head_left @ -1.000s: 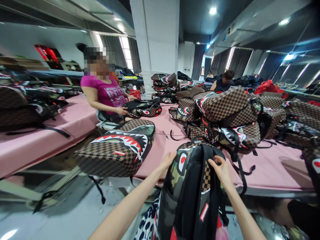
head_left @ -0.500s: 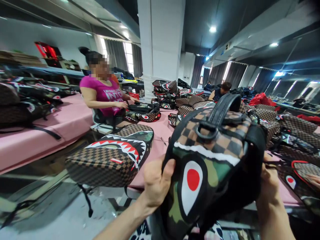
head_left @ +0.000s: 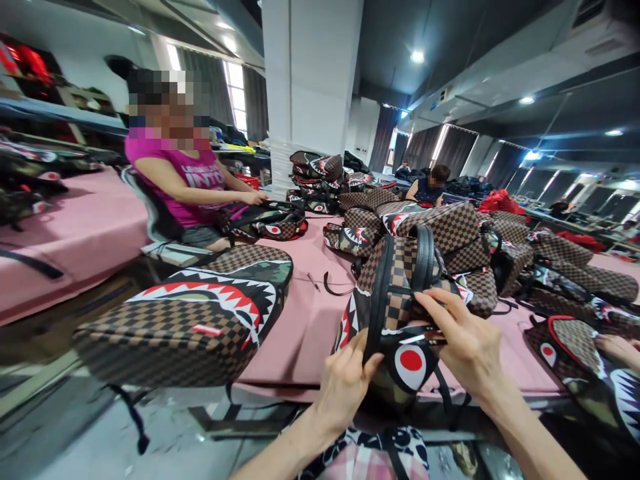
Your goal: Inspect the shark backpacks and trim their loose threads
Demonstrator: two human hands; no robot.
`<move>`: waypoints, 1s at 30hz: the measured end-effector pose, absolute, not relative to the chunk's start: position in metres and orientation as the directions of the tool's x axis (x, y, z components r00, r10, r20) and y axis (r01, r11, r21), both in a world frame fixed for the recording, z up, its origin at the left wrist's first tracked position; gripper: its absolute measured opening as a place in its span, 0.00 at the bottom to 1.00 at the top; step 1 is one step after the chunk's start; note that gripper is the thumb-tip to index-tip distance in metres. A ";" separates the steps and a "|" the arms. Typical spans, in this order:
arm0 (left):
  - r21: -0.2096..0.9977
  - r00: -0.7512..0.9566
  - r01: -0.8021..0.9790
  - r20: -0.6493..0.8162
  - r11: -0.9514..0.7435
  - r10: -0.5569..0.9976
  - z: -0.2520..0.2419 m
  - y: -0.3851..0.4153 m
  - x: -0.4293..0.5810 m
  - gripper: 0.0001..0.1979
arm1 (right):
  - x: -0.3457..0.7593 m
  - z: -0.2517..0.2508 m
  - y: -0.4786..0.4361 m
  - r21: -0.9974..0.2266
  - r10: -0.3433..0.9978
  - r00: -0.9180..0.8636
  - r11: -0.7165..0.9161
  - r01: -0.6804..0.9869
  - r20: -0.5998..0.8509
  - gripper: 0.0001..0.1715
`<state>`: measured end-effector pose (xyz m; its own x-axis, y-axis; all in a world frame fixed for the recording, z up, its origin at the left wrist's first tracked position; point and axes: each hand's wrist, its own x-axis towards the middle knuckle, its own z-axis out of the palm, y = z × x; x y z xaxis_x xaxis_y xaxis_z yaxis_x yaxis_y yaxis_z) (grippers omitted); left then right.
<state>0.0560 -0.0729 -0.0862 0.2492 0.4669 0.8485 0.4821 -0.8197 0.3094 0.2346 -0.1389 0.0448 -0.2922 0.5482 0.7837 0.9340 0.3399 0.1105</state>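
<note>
A backpack (head_left: 396,303) with brown checks, camouflage and a red-and-white eye sits tilted at the near table edge in front of me. My left hand (head_left: 347,377) is closed, fingers and thumb pinching the black edging on its near left side. On the other side, my right hand (head_left: 465,333) reaches over the bag, its fingertips closed on the top part below the black carry handle (head_left: 425,260). The exact bit under those fingertips is hard to make out. To the left, another shark-mouth backpack (head_left: 190,313) lies on its back.
Several matching backpacks (head_left: 435,223) are piled behind mine on the pink table (head_left: 300,320). A pen (head_left: 313,282) lies mid-table. A co-worker (head_left: 175,167) in a magenta shirt handles a bag at left. Another person's hand (head_left: 620,350) touches a bag at right.
The backpack has come down from close before me onto the table edge, turned and farther off. My right hand has shifted from its right side to its top; the left still grips it.
</note>
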 end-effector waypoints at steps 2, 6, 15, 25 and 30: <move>0.288 0.241 0.491 0.862 -0.822 0.446 -0.087 -0.073 0.056 0.16 | 0.227 0.041 -0.133 0.117 0.468 -0.288 0.360 0.925 0.835 0.15; 0.273 0.244 0.462 0.875 -0.844 0.417 -0.090 -0.074 0.052 0.15 | 0.228 0.042 -0.123 -0.249 0.528 -0.024 0.440 0.863 0.849 0.08; 0.235 0.226 0.471 0.900 -0.850 0.373 -0.089 -0.072 0.049 0.16 | 0.227 0.041 -0.134 -0.138 0.538 -0.148 0.455 0.880 0.830 0.08; 0.290 0.287 0.402 0.861 -0.868 0.421 -0.100 -0.067 0.030 0.15 | 0.228 0.034 -0.145 0.137 0.428 -0.419 0.550 0.824 0.801 0.20; 0.286 0.303 0.355 0.865 -0.890 0.399 -0.103 -0.065 0.027 0.14 | 0.249 0.052 -0.125 -0.166 0.543 -0.013 0.279 0.946 0.840 0.10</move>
<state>0.0266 -0.0646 -0.1029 0.3033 0.3990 0.8653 0.3549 -0.8901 0.2861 0.2491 -0.1249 0.0518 -0.0128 0.5428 0.8398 0.9458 0.2790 -0.1660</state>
